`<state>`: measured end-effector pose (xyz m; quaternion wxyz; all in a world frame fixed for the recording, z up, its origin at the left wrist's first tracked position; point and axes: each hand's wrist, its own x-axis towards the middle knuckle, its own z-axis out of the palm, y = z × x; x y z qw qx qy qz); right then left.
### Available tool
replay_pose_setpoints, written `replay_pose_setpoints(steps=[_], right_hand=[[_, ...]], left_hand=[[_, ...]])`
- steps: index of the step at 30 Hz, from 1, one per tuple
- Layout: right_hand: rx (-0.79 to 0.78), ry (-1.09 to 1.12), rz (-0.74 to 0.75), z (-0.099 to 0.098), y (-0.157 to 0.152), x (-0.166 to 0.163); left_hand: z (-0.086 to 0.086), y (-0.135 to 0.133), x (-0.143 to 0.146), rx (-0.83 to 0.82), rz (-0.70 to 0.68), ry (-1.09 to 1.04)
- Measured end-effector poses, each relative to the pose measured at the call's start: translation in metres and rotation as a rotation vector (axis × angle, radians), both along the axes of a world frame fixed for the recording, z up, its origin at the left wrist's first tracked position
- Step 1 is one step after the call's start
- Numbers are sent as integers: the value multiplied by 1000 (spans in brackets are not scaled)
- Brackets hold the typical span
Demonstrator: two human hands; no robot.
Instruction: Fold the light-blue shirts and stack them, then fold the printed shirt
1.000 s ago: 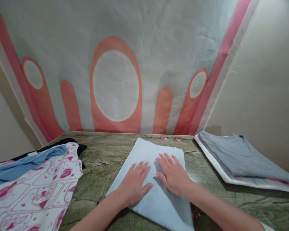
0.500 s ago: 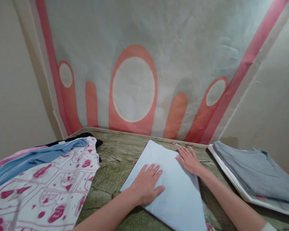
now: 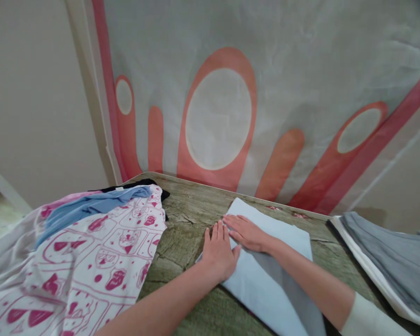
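A folded light blue cloth lies flat on the wood-grain table in front of me. My left hand rests flat at the cloth's left edge, fingers stretched out together and pointing away from me. My right hand lies flat on the cloth's far left part, fingers pointing left and touching the left hand's fingertips. Neither hand holds anything.
A loose pile of clothes sits at the left: a white garment with pink print, a blue one and a black one beneath. A folded grey shirt on a white one lies at the right. A patterned sheet hangs behind the table.
My right hand has slid from the cloth's far right corner across to its left side, meeting the left hand, which shifted to the left edge. The view has turned left.
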<state>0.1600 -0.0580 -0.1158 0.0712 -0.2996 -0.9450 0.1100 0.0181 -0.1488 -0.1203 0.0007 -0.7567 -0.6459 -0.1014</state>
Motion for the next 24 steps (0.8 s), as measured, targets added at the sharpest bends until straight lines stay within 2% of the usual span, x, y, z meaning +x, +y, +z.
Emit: replay_pose_setpoints(steps=[6, 9, 13, 16, 18, 22, 24], right_hand=[[69, -111, -197, -9, 59, 8], [67, -121, -269, -11, 78, 9], [83, -108, -402, -7, 86, 6], [159, -41, -528, -3, 72, 1], [199, 33, -505, -2, 51, -3], [103, 81, -182, -7, 3, 2], [70, 60, -129, -10, -8, 14]], left_hand=[[-5, 1, -2, -27, -7, -20], [-7, 1, -3, -11, -14, -18], [-11, 1, -6, 29, -20, -6], [-12, 4, -9, 46, -21, 8], [-12, 7, -12, 52, -32, 21], [-8, 13, -15, 63, -54, 57], [-5, 14, -15, 70, -55, 71]])
